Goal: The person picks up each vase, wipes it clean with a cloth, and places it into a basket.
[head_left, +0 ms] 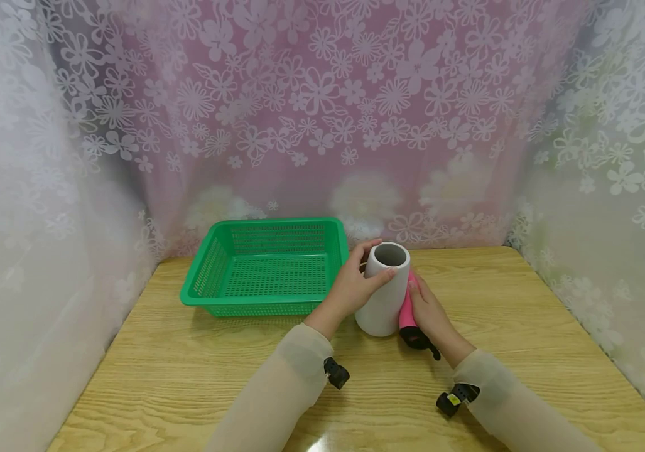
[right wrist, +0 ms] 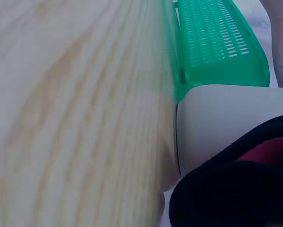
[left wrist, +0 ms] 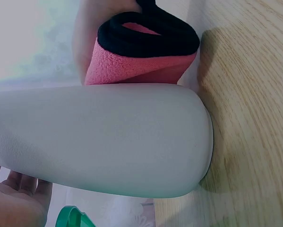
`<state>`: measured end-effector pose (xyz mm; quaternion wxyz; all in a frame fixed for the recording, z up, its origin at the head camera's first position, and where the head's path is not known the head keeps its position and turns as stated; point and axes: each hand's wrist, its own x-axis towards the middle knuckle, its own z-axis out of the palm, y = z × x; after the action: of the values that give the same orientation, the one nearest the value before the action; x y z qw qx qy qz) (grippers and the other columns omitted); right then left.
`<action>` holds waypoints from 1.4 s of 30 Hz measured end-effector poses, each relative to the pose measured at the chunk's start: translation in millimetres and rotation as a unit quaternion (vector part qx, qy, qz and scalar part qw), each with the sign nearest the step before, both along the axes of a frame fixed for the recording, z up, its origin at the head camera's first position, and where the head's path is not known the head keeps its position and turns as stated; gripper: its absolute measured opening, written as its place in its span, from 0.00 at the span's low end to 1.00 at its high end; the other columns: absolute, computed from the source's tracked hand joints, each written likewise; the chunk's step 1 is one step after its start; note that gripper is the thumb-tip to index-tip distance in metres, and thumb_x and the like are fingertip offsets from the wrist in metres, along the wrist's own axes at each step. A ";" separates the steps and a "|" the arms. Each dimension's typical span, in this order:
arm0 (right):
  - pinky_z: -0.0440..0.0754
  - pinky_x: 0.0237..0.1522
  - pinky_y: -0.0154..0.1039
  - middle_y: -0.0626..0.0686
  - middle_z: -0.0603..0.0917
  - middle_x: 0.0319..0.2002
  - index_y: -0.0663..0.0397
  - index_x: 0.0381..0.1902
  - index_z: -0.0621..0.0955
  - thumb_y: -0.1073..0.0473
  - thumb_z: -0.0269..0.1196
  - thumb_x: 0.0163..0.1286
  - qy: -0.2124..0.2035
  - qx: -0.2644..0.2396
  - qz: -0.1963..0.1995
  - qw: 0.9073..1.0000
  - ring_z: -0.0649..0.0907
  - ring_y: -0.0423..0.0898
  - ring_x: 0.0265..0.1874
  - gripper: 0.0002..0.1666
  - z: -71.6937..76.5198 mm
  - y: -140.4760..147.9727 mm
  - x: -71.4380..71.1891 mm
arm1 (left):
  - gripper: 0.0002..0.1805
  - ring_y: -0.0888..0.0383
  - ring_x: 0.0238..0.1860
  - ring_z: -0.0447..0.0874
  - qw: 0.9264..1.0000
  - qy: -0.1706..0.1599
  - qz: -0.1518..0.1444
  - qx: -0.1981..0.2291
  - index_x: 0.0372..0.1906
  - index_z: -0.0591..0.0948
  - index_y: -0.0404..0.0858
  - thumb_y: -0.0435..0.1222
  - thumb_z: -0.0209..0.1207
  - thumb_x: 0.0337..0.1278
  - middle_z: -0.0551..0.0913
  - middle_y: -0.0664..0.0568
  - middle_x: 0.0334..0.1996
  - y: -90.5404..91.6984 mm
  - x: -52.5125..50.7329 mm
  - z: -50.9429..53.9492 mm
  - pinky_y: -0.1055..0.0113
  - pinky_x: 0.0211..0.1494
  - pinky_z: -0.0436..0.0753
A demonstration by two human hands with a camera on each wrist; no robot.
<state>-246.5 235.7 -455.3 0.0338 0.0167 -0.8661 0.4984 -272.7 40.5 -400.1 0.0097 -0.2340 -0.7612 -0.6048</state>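
Left hand [head_left: 354, 285] curled round vase [head_left: 383, 298] (upright); right hand [head_left: 432, 311] grips pink cloth [head_left: 407, 315].

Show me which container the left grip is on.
The white vase, held near its top by the left grip: tall and smooth-walled, unlike the wide green basket with slotted walls.

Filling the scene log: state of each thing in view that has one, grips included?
Vase: upright, mouth up, contents not visible
Cloth: held against the vase's side
Basket: upright, open-topped
Left grip: holding the vase near its rim
Right grip: holding the cloth
Wrist cameras: strapped on
Curtain: hanging
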 end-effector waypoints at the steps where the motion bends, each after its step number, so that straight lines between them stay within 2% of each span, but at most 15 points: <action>1: 0.46 0.75 0.59 0.65 0.54 0.77 0.56 0.80 0.51 0.44 0.34 0.84 -0.007 0.003 0.001 1.000 0.53 0.62 0.76 0.36 0.2 0.2 0.0 | 0.38 0.53 0.65 0.74 1.000 0.000 0.000 0.001 0.74 0.66 0.53 0.50 0.67 0.61 0.75 0.58 0.61 0.1 0.0 -0.1 0.54 0.64 0.76; 9: 0.47 0.75 0.60 0.69 0.56 0.75 0.61 0.79 0.53 0.47 0.35 0.85 -0.069 0.003 0.012 0.998 0.54 0.64 0.75 0.34 4.0 -0.2 -0.3 | 0.37 0.53 0.65 0.74 1.000 -0.002 -0.002 0.003 0.73 0.66 0.57 0.50 0.67 0.61 0.75 0.58 0.61 -0.8 1.1 2.0 0.54 0.65 0.74; 16: 0.46 0.75 0.60 0.71 0.55 0.75 0.63 0.79 0.52 0.47 0.34 0.85 -0.086 0.007 0.021 0.996 0.53 0.65 0.75 0.35 3.6 1.7 -2.4 | 0.37 0.52 0.65 0.73 1.000 -0.001 -0.006 0.003 0.73 0.66 0.57 0.50 0.67 0.61 0.75 0.58 0.61 -1.1 0.9 2.3 0.53 0.65 0.75; 25: 0.45 0.73 0.65 0.73 0.54 0.74 0.64 0.79 0.49 0.43 0.34 0.84 -0.141 0.019 0.049 0.989 0.55 0.68 0.73 0.38 9.3 7.0 -4.2 | 0.37 0.51 0.66 0.72 1.000 0.000 -0.006 0.004 0.73 0.66 0.57 0.50 0.67 0.61 0.75 0.58 0.61 -1.6 0.4 3.3 0.52 0.66 0.74; 32: 0.46 0.74 0.64 0.72 0.53 0.74 0.65 0.79 0.48 0.44 0.35 0.84 -0.161 -0.003 0.065 0.985 0.57 0.65 0.71 0.38 11.4 13.8 -4.1 | 0.37 0.53 0.65 0.72 1.000 -0.001 -0.006 0.004 0.73 0.66 0.57 0.50 0.67 0.62 0.75 0.59 0.61 -1.1 0.0 1.3 0.54 0.66 0.74; 35: 0.51 0.72 0.62 0.71 0.55 0.73 0.64 0.79 0.47 0.43 0.35 0.84 -0.165 -0.004 0.069 0.984 0.60 0.64 0.67 0.39 15.8 20.2 -2.9 | 0.37 0.54 0.65 0.73 1.000 -0.001 -0.006 0.003 0.73 0.66 0.58 0.51 0.67 0.62 0.74 0.59 0.61 -0.6 -0.3 -0.2 0.55 0.66 0.73; 37: 0.58 0.68 0.60 0.71 0.58 0.71 0.63 0.79 0.46 0.42 0.35 0.83 -0.166 0.001 0.071 0.984 0.63 0.64 0.64 0.40 20.8 24.2 -1.3 | 0.37 0.54 0.65 0.73 1.000 -0.001 -0.005 0.003 0.73 0.66 0.57 0.51 0.67 0.61 0.74 0.59 0.61 -0.5 -0.4 -0.6 0.55 0.66 0.73; 42: 0.68 0.59 0.53 0.71 0.62 0.67 0.62 0.80 0.45 0.39 0.35 0.83 -0.144 0.018 0.071 0.987 0.68 0.63 0.59 0.42 36.5 31.6 3.3 | 0.37 0.52 0.65 0.73 1.000 0.001 -0.007 0.007 0.74 0.66 0.54 0.50 0.67 0.62 0.75 0.58 0.61 -0.8 0.4 0.5 0.54 0.66 0.73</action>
<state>-243.1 267.3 -418.8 -0.1270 0.0066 -0.8672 0.4814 -272.3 39.7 -399.6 0.0078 -0.2398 -0.7553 -0.6098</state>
